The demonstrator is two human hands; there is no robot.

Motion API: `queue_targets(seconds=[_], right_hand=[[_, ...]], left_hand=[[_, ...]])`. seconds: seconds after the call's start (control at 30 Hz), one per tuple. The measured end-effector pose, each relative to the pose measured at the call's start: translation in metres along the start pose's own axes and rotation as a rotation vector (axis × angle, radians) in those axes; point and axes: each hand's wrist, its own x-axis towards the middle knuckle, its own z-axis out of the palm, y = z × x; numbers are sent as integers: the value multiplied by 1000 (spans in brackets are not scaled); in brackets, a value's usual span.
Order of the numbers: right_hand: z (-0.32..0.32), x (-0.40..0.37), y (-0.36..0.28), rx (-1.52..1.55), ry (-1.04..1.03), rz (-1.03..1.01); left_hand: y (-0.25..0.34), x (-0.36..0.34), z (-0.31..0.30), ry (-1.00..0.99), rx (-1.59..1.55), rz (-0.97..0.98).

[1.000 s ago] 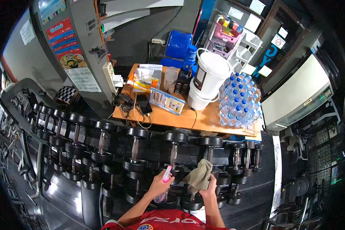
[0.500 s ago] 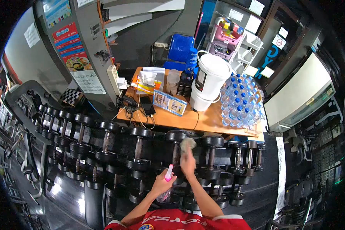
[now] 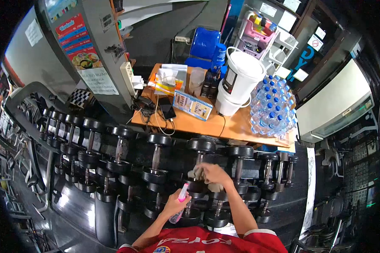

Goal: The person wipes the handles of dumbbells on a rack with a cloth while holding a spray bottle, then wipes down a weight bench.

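Note:
My right hand (image 3: 212, 173) presses a grey-green cloth (image 3: 203, 179) against the handle of a black dumbbell (image 3: 199, 164) on the upper row of the rack (image 3: 173, 162). My left hand (image 3: 176, 204) holds a small clear spray bottle (image 3: 179, 203) with a pink nozzle, lower and to the left, over the rack's lower row. I wear a red shirt, visible at the bottom edge.
Rows of black dumbbells fill the rack from left to right. Behind it stands a wooden table (image 3: 223, 126) with a white bucket (image 3: 238, 82), several water bottles (image 3: 272, 107), a phone, cables and a small calendar. A grey pillar (image 3: 95, 50) with posters rises on the left.
My right hand went up to the dumbbell with the cloth, then slid down its handle toward me. The left hand kept the spray bottle nearly still.

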Motion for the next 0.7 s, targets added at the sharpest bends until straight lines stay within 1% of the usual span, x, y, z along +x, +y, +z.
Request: queue_targets(seconds=[0.07, 0.13, 0.17, 0.2, 0.23, 0.27, 0.3, 0.37, 0.4, 0.43, 0.47, 0.5, 0.53, 0.57, 0.6, 0.67, 0.7], right_hand=[[10, 21, 18, -6, 344, -197], [28, 28, 5, -63, 449, -324], [38, 33, 2, -62, 329, -254], [59, 48, 12, -153, 293, -301], [77, 54, 25, -330, 167, -229], [87, 55, 23, -505, 37, -158], [95, 58, 21, -491, 37, -149], [102, 64, 16, -665, 17, -40], [99, 64, 16, -660, 13, -35], [93, 63, 17, -664, -9, -75], [86, 60, 18, -667, -30, -115], [77, 55, 19, -665, -29, -112], [66, 46, 20, -580, -72, -121], [55, 36, 21, -494, -117, -131], [46, 26, 25, -490, -123, -128], [23, 3, 32, -384, -119, -203], [8, -10, 28, -404, -106, -124]], left_hand=[[0, -5, 1, -29, -35, -11], [-10, -6, 6, -41, -67, -76], [-16, -8, 4, -52, -86, -130], [-18, -9, 4, -65, -72, -149], [-20, -9, 7, -67, -110, -133], [-18, -7, 9, -67, -150, -116], [-11, -6, 9, -71, -98, -136], [-18, -6, 10, -47, -109, -184], [-23, -6, 12, -21, -127, -222], [-32, -6, 15, -27, -127, -227], [-42, -5, 18, 30, -210, -146], [-39, -3, 19, 89, -291, -64], [-37, -3, 19, 88, -290, -66], [-20, -3, 16, 63, -380, -165], [-11, -5, 15, 37, -470, -268], [-21, -3, 13, 12, -467, -252], [-23, -1, 12, -15, -464, -228]])
